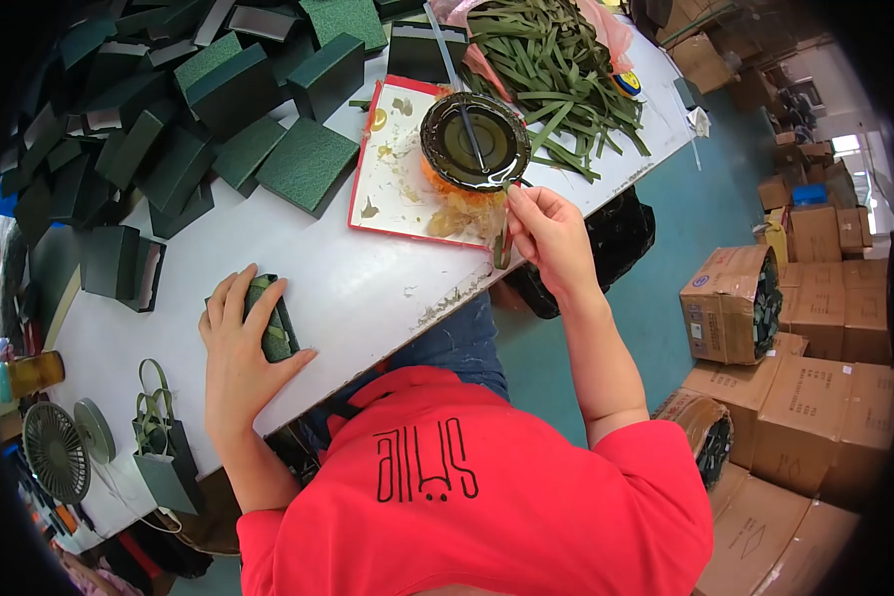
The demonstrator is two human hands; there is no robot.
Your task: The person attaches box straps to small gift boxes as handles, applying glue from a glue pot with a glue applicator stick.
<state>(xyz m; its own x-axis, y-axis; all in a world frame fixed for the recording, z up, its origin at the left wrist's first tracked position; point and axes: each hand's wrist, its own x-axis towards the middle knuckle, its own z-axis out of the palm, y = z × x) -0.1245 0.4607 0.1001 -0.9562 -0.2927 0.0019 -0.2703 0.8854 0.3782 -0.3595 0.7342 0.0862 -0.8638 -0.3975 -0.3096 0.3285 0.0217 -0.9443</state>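
My left hand [238,348] lies over a small dark green box [277,333] on the white table, thumb and fingers around its sides. Strips of green ribbon show on that box's upper face, partly hidden by the fingers. At the rim of a round pot [479,139] of dark, glossy liquid, my right hand [549,230] pinches a green ribbon strip [504,248], whose lower end hangs down by the table edge. A stick [470,134] rests in the pot. Under the pot is a stained white board [382,184] with red edges.
Dark green boxes [309,164] pile up at the back left. Loose green ribbons [566,74] heap behind the pot, beside a pink bag [606,30]. A fan [56,452] and a green box with ribbon handles [166,462] stand at left. Cartons [815,417] stack on the right.
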